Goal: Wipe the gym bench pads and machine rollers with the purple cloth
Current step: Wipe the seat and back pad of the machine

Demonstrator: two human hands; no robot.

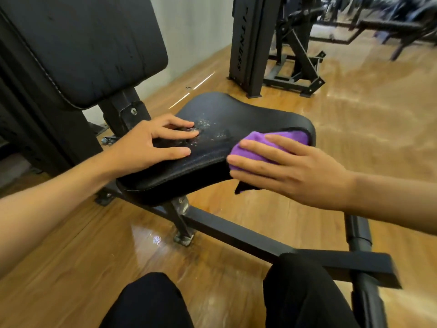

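Purple cloth (267, 144) pressed onto the right edge of the bench's seat pad (236, 110).

From my station I see the right hand (295, 171) spread over the bunched cloth, fingers nearly straight and pressing it down; the thumb is hidden and one corner hangs below the pad's edge. The left hand (151, 143) rests released on the pad's left side, fingers beside the wet droplets (205, 125) at the pad's middle. I judge the cloth light, soft and limp, best bunched under the palm. The pad looks firm, and slick where it is wet.
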